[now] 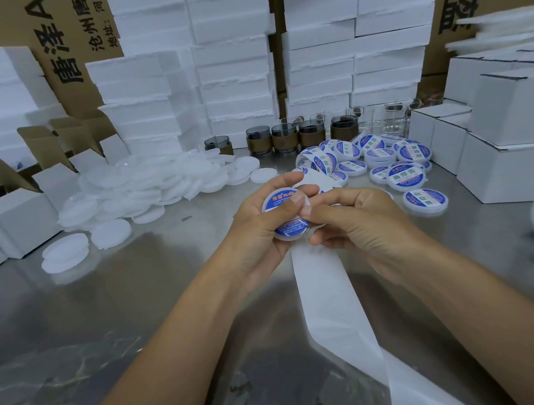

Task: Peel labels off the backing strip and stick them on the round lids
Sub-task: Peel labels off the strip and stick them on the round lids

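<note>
Lids awaiting labels, the unlabelled lids (155,186), form the largest heap, spread over the far left of the counter (136,304). A smaller cluster of labelled lids (389,159), each with a blue-and-white face, lies at the far right. By these two piles the task appears well begun, with the greater share still to do.

The backing strip (329,296) runs from under the hands toward the near edge; the length in view is bare, its labels already taken.

The left hand (258,224) grips one lid (291,229) above the middle of the counter, thumb laid across its label (275,199). The right hand (359,217) has its fingers curled about the strip and its thumb tip at the lid's edge. The label appears seated and under pressing.

Setting: printed cardboard cartons (68,41) and tall stacks of white foam blocks (238,70) close off the back. The counter is reflective metal. Closed white boxes (505,137) stand stacked at right and open boxes (16,215) at left. A row of glass jars (314,131) lines the foot of the foam.
</note>
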Available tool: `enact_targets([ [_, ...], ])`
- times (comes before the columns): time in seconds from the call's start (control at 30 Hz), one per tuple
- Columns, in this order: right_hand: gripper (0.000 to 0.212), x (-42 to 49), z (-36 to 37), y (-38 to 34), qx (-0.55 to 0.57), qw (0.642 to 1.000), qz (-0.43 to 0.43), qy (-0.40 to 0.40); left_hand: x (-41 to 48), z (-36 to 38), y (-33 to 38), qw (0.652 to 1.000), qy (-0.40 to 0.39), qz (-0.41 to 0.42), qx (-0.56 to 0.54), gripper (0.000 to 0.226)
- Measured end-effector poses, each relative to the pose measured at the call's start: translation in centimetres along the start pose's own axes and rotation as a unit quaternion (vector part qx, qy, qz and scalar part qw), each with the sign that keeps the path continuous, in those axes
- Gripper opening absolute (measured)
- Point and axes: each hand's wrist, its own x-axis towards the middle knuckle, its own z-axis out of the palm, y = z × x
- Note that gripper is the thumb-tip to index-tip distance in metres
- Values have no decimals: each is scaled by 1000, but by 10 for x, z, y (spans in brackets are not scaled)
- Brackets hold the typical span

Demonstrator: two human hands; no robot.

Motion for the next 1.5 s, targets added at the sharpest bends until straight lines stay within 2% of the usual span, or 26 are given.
enact_targets([
  [0.33,5,0,0,1,-8,1000,-6,3,2,-3,-2,1000,22,6,13,26],
  [0.47,10,1,0,2,-33,999,-17,3,2,-4,-3,999,33,10,16,20],
  [0.6,14,0,2,4,-45,997,-59,15,2,-3,-3,999,32,14,0,23],
  [0.73,10,3,4,8,-85,989,-117,44,3,1,-3,1000,28,9,-8,22],
  [0.93,12,4,10,16,-173,959,-203,98,3,6,-5,1000,14,-4,-21,26],
  [1.1,17,4,11,19,-301,911,-256,119,1,7,-7,1000,1,-19,-22,26],
  [1.3,30,3,6,22,-395,874,-242,144,1,6,-5,999,-11,-24,-47,32],
  [1.37,32,3,3,20,-363,894,-214,151,2,8,-4,998,-13,-25,-60,33],
  [1.43,25,3,2,15,-255,942,-180,122,2,9,-3,997,-14,-25,-69,33],
  [1.5,19,4,-1,11,-160,970,-161,86,2,9,-2,997,-13,-24,-66,34],
])
